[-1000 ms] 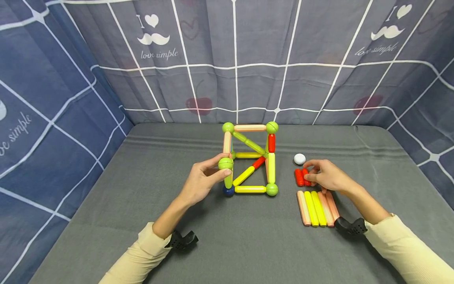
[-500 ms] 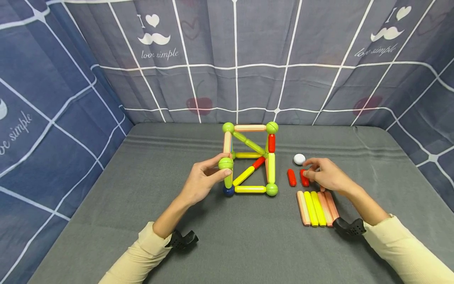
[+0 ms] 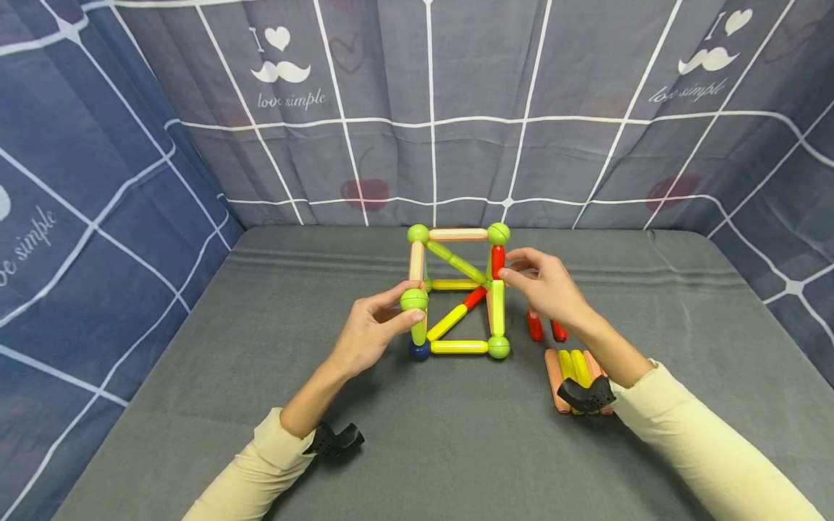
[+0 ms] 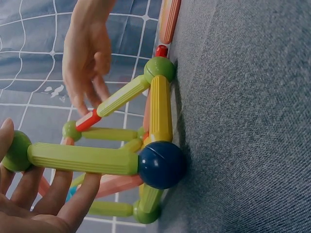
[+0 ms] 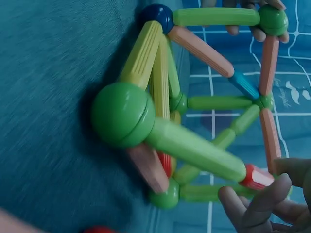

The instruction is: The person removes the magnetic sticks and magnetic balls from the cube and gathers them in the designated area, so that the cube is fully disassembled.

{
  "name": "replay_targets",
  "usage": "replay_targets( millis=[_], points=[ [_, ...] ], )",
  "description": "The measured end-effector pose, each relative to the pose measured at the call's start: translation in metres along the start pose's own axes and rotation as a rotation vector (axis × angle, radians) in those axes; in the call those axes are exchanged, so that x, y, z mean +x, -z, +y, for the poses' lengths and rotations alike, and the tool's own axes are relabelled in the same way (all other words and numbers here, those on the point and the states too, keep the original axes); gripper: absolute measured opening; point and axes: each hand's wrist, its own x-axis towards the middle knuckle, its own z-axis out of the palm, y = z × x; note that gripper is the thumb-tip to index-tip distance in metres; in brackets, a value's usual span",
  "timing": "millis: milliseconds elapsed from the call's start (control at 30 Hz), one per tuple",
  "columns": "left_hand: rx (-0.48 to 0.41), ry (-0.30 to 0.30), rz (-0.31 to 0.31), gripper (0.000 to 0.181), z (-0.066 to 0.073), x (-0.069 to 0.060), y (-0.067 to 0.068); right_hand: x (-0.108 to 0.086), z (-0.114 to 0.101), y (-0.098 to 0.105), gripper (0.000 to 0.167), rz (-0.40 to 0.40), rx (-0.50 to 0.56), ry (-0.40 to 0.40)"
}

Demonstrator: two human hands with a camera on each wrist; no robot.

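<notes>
A frame of coloured magnetic sticks and balls stands on the cloth, its parts green, yellow, pink and red. My left hand [image 3: 374, 329] pinches the green ball [image 3: 414, 299] at its upper front-left corner. Below that ball, a green stick [image 4: 85, 158] runs to a dark blue ball [image 4: 163, 165]. My right hand [image 3: 547, 286] is at the frame's right side, thumb and forefinger beside a short red stick [image 3: 498, 262]. That red piece joins the end of a longer green stick [image 5: 194, 148]. Whether the fingertips touch it is hard to tell.
Right of the frame lie two short red sticks [image 3: 534, 327]. Nearer me is a row of pink and yellow sticks [image 3: 565, 369], partly covered by the right wrist camera [image 3: 586, 394]. A patterned curtain [image 3: 469, 166] stands behind the grey cloth [image 3: 260, 289].
One loose red stick was slid left, away from the other. My right hand then left them and moved left and back to the frame, covering the white ball. The left hand stayed put.
</notes>
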Motion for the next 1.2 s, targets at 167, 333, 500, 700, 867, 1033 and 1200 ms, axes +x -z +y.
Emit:
replay_targets(
  millis=[167,333,500,700,867,1033,1200],
  points=[
    [0.018,0.003,0.000,0.045,0.000,0.000,-0.001,0.012,-0.003,-0.009,0.037,0.073,0.039,-0.003],
    [0.026,-0.005,-0.007,0.044,0.001,0.000,-0.002,0.015,-0.003,-0.010,0.028,0.133,0.010,-0.008],
    [0.009,-0.010,-0.004,0.045,0.001,-0.001,-0.001,0.016,-0.005,-0.010,0.027,0.127,0.010,-0.022],
    [0.016,-0.003,-0.007,0.045,0.000,-0.001,0.000,0.016,-0.004,-0.009,0.028,0.110,0.034,-0.037],
    [0.025,-0.001,-0.006,0.045,0.001,-0.001,0.001,0.016,-0.003,-0.008,0.029,0.107,0.043,-0.025],
    [0.028,0.002,-0.002,0.044,0.000,-0.001,0.001,0.016,-0.002,-0.007,0.032,0.102,0.057,-0.011],
    [0.028,-0.001,-0.005,0.044,0.000,0.000,0.001,0.015,-0.002,-0.007,0.033,0.100,0.056,-0.008]
  ],
)
